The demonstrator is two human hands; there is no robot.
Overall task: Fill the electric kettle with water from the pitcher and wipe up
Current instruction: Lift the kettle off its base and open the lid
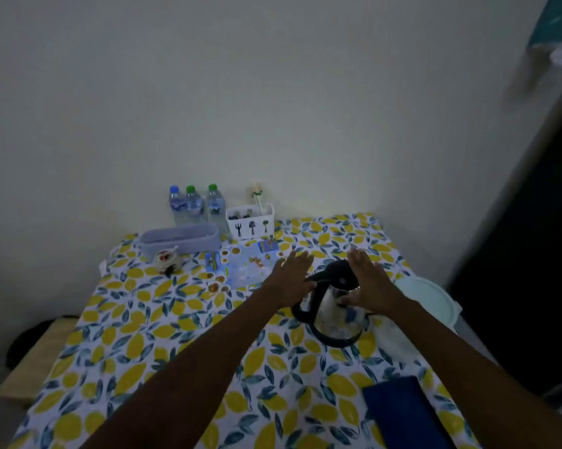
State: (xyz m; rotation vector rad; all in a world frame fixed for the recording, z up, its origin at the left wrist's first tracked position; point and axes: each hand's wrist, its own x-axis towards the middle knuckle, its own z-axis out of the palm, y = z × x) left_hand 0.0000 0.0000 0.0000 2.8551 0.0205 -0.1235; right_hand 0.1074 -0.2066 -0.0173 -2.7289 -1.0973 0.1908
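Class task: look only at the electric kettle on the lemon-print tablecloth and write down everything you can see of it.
The electric kettle has a shiny, steel-looking body, a black lid and spout on top, a black loop handle on its left side and a black base ring. It stands upright, lid shut, on the tablecloth right of centre. The left hand rests near the spout and handle top; the right hand lies against its right side.

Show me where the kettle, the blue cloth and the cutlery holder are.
kettle (333, 306): head view, on its shiny steel body.
blue cloth (402, 413): head view, middle of the folded fabric.
cutlery holder (252, 225): head view, on its white front wall.
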